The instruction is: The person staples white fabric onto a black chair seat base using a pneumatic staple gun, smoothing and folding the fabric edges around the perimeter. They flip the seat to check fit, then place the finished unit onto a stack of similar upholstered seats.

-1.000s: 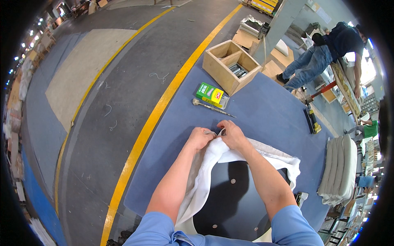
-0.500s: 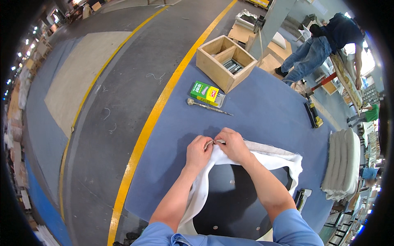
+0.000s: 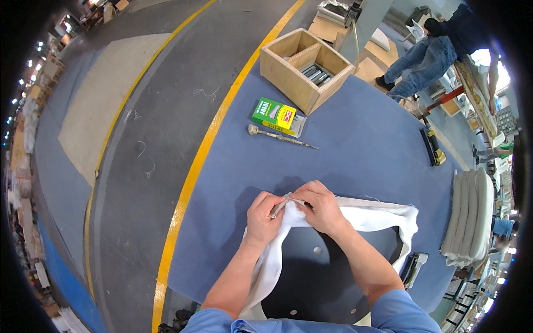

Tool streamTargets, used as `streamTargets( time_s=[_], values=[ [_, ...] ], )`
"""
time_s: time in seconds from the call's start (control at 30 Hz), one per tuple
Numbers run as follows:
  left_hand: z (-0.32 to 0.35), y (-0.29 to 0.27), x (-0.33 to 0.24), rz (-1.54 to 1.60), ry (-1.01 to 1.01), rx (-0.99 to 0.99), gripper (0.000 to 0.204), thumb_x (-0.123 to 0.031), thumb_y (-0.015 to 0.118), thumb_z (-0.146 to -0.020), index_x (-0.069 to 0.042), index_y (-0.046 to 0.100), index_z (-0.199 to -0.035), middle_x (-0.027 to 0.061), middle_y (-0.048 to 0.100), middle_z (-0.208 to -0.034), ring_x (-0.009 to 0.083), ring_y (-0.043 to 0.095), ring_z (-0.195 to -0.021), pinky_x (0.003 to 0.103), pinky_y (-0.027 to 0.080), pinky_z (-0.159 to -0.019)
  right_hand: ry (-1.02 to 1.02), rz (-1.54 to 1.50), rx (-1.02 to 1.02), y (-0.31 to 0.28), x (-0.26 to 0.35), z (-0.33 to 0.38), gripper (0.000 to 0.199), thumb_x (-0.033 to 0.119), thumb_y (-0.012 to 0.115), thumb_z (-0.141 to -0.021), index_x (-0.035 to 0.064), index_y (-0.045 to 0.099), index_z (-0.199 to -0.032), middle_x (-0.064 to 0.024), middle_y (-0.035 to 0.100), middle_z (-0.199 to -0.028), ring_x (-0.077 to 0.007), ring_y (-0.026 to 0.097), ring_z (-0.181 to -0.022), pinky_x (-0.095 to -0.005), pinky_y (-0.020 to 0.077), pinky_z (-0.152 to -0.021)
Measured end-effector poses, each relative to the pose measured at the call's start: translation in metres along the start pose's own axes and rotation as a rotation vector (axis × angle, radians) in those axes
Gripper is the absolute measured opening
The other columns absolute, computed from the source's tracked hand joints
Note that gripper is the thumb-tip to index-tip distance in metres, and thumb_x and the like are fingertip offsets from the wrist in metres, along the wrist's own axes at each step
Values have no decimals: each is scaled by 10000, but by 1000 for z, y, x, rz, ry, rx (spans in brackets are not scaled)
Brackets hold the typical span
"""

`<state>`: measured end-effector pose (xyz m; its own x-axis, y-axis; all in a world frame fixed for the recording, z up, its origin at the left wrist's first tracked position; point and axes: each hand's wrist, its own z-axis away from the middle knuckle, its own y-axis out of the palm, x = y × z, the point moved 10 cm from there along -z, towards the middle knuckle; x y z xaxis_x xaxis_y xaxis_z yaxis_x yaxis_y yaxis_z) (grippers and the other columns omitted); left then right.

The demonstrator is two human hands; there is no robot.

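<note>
A black seat panel (image 3: 322,277) lies in front of me, with a thick border of white wadding (image 3: 363,220) and a grey-beige fabric edge (image 3: 372,205) around it. At its far left corner, my left hand (image 3: 263,219) pinches the fabric edge between thumb and fingers. Just beside it, my right hand (image 3: 321,205) grips the same edge, its fingers curled. A tuft of wadding shows between the hands, below the pinched fabric. By the panel's right side lies a silver-and-black staple gun (image 3: 413,270).
The blue-covered table (image 3: 355,150) bears a wooden box (image 3: 288,69) of metal staple strips, a green-and-yellow carton (image 3: 274,115), an awl-like tool (image 3: 283,137) and a black-and-yellow staple gun (image 3: 432,145). Stacked pale cushions (image 3: 467,216) stand at right. A person in jeans (image 3: 425,61) works beyond.
Both hands still hold the corner, but the fingers have shifted slightly along the fabric edge. More wadding shows between them. The whole view has moved a little.
</note>
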<state>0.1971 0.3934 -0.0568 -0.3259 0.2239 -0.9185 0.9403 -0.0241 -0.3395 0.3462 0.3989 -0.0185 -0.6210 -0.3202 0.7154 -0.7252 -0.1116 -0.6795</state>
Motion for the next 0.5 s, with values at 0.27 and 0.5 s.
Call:
streamTargets(
  time_s=[0.27,0.5],
  values=[
    [4,3,-4,31,34,14,235,129,679,-777,0,664,-972,158,734,-1047,316,732,-978,370,584,-828,80,-97,54,7,-11,2,315,-81,709,-765,37,713,-1058,-102,732,-1137,-315,680,-1045,-409,561,-888],
    [17,2,-6,12,32,-47,223,129,672,-764,4,653,-948,163,730,-980,321,729,-912,377,579,-794,249,-256,120,10,-22,-2,251,-55,697,-836,23,733,-1073,-124,749,-1140,-311,720,-959,-374,589,-779]
  ],
)
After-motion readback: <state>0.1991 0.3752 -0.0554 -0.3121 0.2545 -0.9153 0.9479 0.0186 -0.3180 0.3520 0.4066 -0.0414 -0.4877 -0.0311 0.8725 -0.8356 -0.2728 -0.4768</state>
